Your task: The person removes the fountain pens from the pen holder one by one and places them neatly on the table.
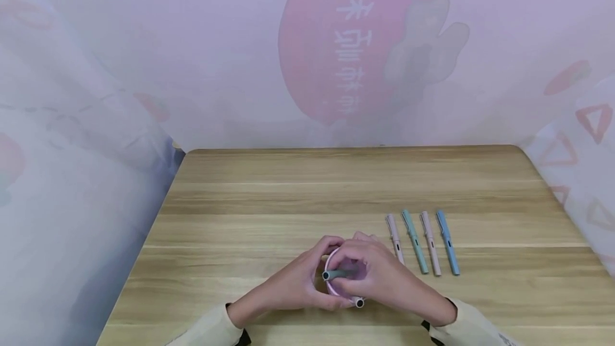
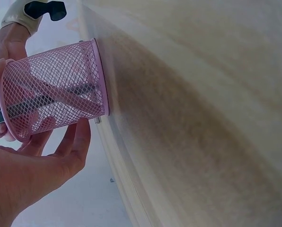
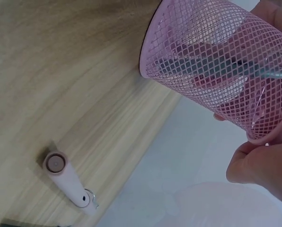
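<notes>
Two hands, the left hand (image 1: pixel 288 287) and the right hand (image 1: pixel 384 276), clasp a pink mesh cup (image 2: pixel 53 90) at the table's (image 1: pixel 288 191) near edge, where its two leaning pens (image 1: pixel 342 274) could tip it if either grip loosens.

left hand (image 1: pixel 293 284) and right hand (image 1: pixel 384 276) curled together, gripping

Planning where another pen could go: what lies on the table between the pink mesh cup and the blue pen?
In the head view, three pens lie between the pink mesh cup and the blue pen: pink pen, green pen, beige pen.
</notes>
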